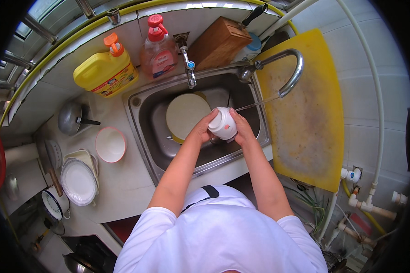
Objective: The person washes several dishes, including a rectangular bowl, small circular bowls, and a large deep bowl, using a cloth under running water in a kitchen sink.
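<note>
Both my hands hold a small white jar or cup (pixel 222 123) with a pink mark, tilted over the steel sink (pixel 157 136). My left hand (pixel 204 127) grips its left side, my right hand (pixel 242 128) its right side. From the curved chrome faucet (pixel 295 68) a thin stream of water runs down to the jar. In the sink, left of my hands, lies a round cream-coloured plate or lid (pixel 188 112), with a yellowish rim of something under it. Part of the sink floor is hidden by my hands and the jar.
A second tap (pixel 190 70), a yellow detergent jug (pixel 106 73), a pink pump bottle (pixel 159 54) and a wooden knife block (pixel 222 41) stand behind the sink. A yellow cutting board (pixel 304 112) leans at the right. Leftward are a white bowl (pixel 111 145), stacked plates (pixel 78 182) and a metal lid (pixel 69 118).
</note>
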A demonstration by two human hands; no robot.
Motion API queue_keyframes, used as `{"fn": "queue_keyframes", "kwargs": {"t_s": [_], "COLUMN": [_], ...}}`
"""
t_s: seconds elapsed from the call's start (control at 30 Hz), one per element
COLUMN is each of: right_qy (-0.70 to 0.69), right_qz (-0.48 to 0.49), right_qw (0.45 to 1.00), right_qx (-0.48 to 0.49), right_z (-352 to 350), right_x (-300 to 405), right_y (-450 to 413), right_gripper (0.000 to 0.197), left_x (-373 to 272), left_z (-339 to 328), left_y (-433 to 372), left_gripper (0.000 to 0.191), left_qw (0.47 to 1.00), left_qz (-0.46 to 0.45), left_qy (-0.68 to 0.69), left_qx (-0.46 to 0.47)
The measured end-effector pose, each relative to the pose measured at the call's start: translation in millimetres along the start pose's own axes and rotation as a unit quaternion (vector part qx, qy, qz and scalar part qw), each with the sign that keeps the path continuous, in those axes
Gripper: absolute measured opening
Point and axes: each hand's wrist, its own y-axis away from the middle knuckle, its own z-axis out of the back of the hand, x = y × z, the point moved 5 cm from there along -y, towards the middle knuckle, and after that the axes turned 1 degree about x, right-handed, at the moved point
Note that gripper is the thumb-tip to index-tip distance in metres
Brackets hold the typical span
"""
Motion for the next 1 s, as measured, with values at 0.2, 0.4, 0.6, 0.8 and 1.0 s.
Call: {"fn": "queue_keyframes", "kwargs": {"t_s": [0.2, 0.4, 0.6, 0.8, 1.0], "right_qy": [-0.033, 0.133, 0.487, 0.688, 0.772], "right_qz": [0.088, 0.188, 0.265, 0.266, 0.376], "right_qw": [0.994, 0.973, 0.832, 0.675, 0.486], "right_qx": [-0.053, 0.023, 0.026, -0.034, 0.165], "right_z": [-12, -27, -23, -42, -44], "right_x": [4, 9, 16, 8, 7], "right_y": [7, 24, 24, 32, 44], "right_gripper": [0.045, 0.055, 0.049, 0.028, 0.023], "left_x": [8, 11, 7, -1, -7], "left_z": [-24, -23, -11, -14, 30], "left_y": [-11, -14, -27, -5, -12], "left_gripper": [0.048, 0.056, 0.060, 0.057, 0.054], "left_qw": [0.976, 0.961, 0.991, 0.905, 0.908], "left_qz": [-0.086, -0.106, -0.092, -0.279, -0.290], "left_qy": [0.198, 0.250, 0.021, -0.243, -0.259], "left_qx": [-0.038, -0.058, -0.093, -0.209, -0.156]}}
